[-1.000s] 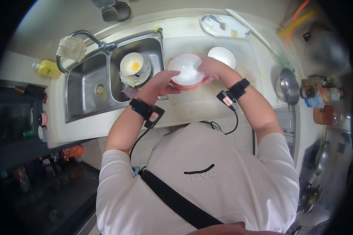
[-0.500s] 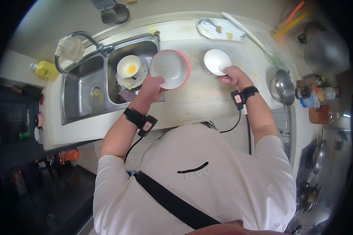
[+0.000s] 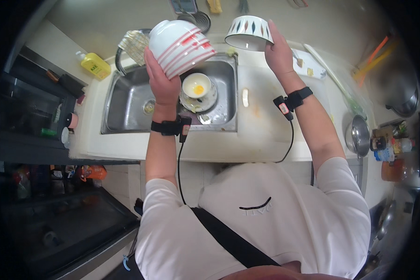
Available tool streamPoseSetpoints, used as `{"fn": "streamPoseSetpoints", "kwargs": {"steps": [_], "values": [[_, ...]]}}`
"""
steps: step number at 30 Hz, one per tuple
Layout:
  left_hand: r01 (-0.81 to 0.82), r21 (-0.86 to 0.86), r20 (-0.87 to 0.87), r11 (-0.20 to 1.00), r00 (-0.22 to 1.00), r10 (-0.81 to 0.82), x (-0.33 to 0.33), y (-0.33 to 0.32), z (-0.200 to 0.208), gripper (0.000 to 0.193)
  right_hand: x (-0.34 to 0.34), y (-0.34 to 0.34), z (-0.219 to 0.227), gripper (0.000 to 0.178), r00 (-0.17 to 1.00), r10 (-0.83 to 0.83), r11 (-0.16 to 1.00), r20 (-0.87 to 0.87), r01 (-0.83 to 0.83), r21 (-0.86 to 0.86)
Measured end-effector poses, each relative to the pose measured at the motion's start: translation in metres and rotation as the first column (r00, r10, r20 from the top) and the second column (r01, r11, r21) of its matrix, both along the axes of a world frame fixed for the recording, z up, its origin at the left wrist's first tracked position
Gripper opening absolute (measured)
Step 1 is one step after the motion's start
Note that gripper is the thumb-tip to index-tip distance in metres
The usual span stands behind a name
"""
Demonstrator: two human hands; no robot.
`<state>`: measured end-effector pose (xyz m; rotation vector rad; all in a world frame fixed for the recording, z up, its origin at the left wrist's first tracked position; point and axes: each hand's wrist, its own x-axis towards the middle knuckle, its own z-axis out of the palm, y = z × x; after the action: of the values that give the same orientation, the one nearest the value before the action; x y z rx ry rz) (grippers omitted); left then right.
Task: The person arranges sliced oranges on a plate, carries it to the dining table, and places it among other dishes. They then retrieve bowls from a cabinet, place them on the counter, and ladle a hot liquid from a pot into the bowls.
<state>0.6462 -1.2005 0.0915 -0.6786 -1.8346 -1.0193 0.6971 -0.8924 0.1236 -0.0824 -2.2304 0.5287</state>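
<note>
A: From the head camera, where are the bowls?

B: The stack of red-striped bowls (image 3: pixel 182 49) is held up over the far part of the sink (image 3: pixel 130 95), tilted, with bases up and leftward. The leaf-patterned bowl (image 3: pixel 248 27) is raised beyond the sink's far right corner, mouth angled down.

A: And the grip?

B: The left hand (image 3: pixel 164 86) clasps the stack from the near left, fingers along its side; I can't tell how the far side is supported. The right hand (image 3: pixel 279 53) pinches the patterned bowl by its right side.

A: Which step is this?

B: Carrying or turning the bowls, I'd judge, one load per hand. The next move calls for a firm left grip, since nested bowls could slide apart at that tilt, and for keeping the two loads from knocking together.

A: Anything in the sink to mind?

B: In its right basin, a small bowl (image 3: pixel 189 84) with something yellow inside sits on a patterned plate (image 3: pixel 206 103).

A: Any writing?

B: Large lettering on the yellow bottle (image 3: pixel 95 65) left of the sink, and raised lettering on the shirt (image 3: pixel 308 219), on the near side of the sink. The wristband devices (image 3: pixel 283 108) bear small labels, too tiny to read.
</note>
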Motion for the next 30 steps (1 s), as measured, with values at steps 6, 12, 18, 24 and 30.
{"fn": "streamPoseSetpoints", "kwargs": {"steps": [6, 12, 18, 24, 30], "values": [[-0.111, -0.134, -0.408, 0.985, 0.912, 0.047, -0.013, -0.014, 0.027, 0.075, -0.017, -0.026, 0.033, 0.059, 0.957, 0.106, 0.973, -0.27, -0.044, 0.226], [-0.239, -0.017, -0.283, 0.971, 0.932, 0.225, -0.03, -0.005, 0.017, 0.073, -0.038, -0.025, 0.017, 0.067, 0.962, 0.162, 0.967, -0.22, -0.11, 0.228], [0.015, 0.636, 0.619, 0.772, 0.587, -0.522, -0.056, 0.032, -0.012, 0.06, -0.065, -0.001, -0.027, 0.034, 0.992, 0.038, 0.855, 0.121, 0.031, -0.518], [0.075, 0.894, 0.447, 0.442, -0.23, -0.865, -0.014, 0.081, -0.034, 0.073, 0.044, 0.073, -0.075, 0.029, 0.775, 0.351, 0.521, 0.525, 0.305, -0.798], [0.159, 0.824, 0.545, 0.543, -0.482, -0.686, 0.077, 0.171, -0.041, 0.074, 0.257, 0.136, -0.063, 0.037, 0.848, 0.266, 0.254, 0.458, 0.396, -0.882]]}}
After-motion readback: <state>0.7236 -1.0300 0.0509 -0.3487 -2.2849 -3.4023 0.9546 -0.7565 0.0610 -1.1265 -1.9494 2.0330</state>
